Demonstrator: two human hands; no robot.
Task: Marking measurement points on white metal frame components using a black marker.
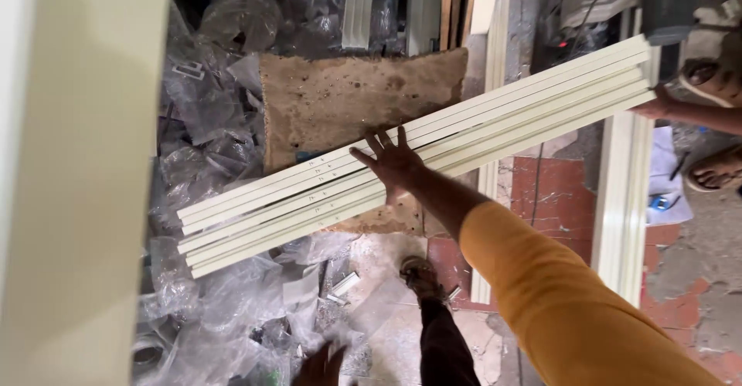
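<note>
Cluttered workshop floor lies below us, with red and grey tiles (pixel 556 193) on the right and heaps of crumpled clear plastic wrapping (pixel 209 123) on the left. Our right hand (pixel 396 163), in an orange sleeve, lies flat with fingers spread open on a bundle of long cream-coloured profile strips (pixel 309 193), pressing on its middle without gripping. Our left hand (pixel 321 364) shows only at the near edge, blurred, so we cannot tell whether it is open or closed. The strips run slantwise from near left to far right, lying over a brown fibrous mat (pixel 340 100). At their far right end another person's hand (pixel 657 108) touches the bundle, and that person's sandalled foot (pixel 715 171) stands just beside it. More cream strips (pixel 622 216) lie under the bundle on the right. A tall cream panel (pixel 77 177) fills the left side.
</note>
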